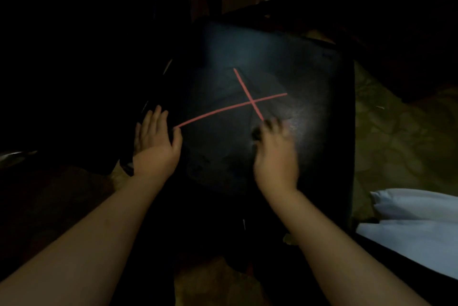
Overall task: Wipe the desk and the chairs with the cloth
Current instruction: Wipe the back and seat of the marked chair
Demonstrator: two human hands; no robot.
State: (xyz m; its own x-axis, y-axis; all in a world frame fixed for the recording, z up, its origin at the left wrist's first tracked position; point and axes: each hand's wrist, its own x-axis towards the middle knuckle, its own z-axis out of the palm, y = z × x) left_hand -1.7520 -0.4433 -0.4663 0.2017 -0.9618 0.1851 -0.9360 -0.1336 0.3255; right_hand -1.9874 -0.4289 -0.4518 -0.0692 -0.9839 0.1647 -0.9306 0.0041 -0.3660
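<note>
A black padded chair seat (260, 57) with a red cross (251, 101) on it fills the middle of the view. My left hand (157, 140) lies flat with straight fingers on the seat's left edge, its thumb at the end of one red line. My right hand (273, 154) is blurred and rests on the seat just below the cross. Its curled fingertips hold a small dark cloth (257, 133) against the surface; most of the cloth is hidden under the fingers and hard to tell from the dark seat.
The room is very dim. A patterned olive floor (396, 147) shows to the right of the chair. White fabric (416, 226) lies at the lower right. Dark furniture stands on the left and at the top right.
</note>
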